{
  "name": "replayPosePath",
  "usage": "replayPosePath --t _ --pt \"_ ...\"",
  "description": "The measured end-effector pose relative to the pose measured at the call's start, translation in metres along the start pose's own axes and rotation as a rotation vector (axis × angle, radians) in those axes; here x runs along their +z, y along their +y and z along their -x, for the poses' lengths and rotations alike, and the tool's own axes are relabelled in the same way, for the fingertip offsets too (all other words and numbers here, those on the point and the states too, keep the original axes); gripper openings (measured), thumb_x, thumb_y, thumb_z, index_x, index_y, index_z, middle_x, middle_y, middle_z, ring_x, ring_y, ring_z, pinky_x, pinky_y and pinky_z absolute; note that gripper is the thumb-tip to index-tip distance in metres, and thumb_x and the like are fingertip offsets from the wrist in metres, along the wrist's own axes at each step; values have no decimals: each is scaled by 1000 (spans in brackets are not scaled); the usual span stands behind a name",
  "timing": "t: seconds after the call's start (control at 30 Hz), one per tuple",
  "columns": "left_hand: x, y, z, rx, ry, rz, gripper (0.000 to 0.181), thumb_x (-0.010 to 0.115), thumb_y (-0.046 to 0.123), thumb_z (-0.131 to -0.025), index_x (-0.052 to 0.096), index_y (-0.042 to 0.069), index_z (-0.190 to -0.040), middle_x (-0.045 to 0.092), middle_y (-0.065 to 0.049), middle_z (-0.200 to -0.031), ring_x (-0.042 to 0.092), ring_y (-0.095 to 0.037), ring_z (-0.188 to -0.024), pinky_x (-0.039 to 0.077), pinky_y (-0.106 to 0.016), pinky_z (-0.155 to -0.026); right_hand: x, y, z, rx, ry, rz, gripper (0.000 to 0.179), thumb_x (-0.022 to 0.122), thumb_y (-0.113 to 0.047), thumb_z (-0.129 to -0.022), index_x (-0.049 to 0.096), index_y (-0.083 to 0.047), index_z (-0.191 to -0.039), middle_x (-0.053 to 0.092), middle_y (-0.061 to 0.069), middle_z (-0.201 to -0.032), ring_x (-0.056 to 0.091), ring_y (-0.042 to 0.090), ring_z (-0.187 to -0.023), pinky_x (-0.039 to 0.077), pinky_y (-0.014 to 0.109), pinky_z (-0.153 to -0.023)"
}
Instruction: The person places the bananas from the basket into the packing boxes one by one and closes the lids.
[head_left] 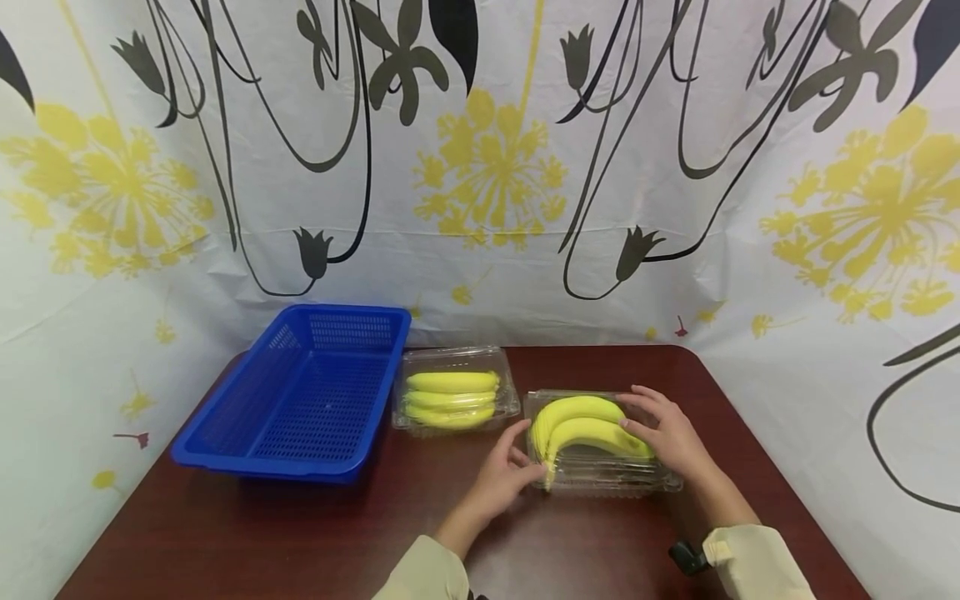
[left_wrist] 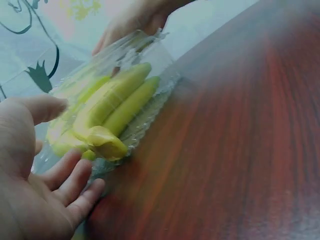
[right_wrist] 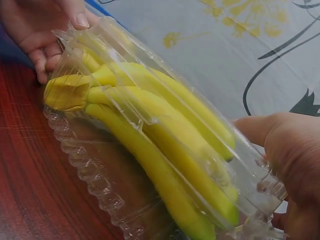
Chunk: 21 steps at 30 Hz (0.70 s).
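A clear plastic clamshell container (head_left: 607,479) with a bunch of yellow bananas (right_wrist: 155,100) in it lies on the table's right half. The stem end of the bunch points left, toward my left hand (head_left: 501,473). That hand is at the container's left end, its thumb and fingers spread apart around the stem end. My right hand (head_left: 671,433) holds the container's right end, with thumb and fingers at the plastic edge in the right wrist view. Clear plastic covers the bananas there. Some right fingertips are hidden.
A second clear container (head_left: 408,360) holds more bananas (head_left: 450,400) behind and left of the first. Left of it stands a blue perforated plastic basket (head_left: 277,462). The dark red-brown table (head_left: 360,533) ends at a patterned white curtain (head_left: 480,275).
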<state>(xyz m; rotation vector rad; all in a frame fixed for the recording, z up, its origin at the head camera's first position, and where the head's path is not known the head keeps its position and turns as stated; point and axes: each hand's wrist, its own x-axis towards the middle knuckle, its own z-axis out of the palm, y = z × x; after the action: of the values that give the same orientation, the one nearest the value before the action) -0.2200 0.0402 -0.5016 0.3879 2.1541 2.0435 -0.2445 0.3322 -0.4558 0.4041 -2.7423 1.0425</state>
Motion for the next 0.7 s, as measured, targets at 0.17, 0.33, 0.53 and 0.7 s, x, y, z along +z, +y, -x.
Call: replayPosePath --t 0.17,0.33,0.53,0.7 --pt "-3 4 0 -55 -43 12 78 75 9 -80 39 19 -149 54 -2 -65 51 -18 -55 45 -32 -53 3 1 2 -5 22 -22 43 69 -21 -92 60 -2 -130 38 26 -145 26 50 -135 15 70 -102" --pt "-2 5 1 -106 -64 70 81 73 6 -78 38 23 -150 55 -7 -61 48 -15 -45 45 -29 -46 4 2 2 -6 31 -38 42 68 -21 -93 59 -2 -130 37 25 -146 30 49 -133 22 68 -101" --pt "1 7 3 -149 -84 139 84 69 4 -79 34 26 -152 58 -6 -60 46 -13 -40 43 -26 -42 5 2 3 -4 36 -53 42 66 -21 -94 59 -3 -131 37 23 -146 33 48 -133 22 68 -101" --pt "3 10 5 -184 -87 142 86 66 3 -79 31 29 -153 61 -5 -59 48 -12 -39 44 -26 -41 7 2 3 6 40 -61 42 66 -21 -94 59 -3 -131 36 23 -147 32 49 -133 20 69 -101"
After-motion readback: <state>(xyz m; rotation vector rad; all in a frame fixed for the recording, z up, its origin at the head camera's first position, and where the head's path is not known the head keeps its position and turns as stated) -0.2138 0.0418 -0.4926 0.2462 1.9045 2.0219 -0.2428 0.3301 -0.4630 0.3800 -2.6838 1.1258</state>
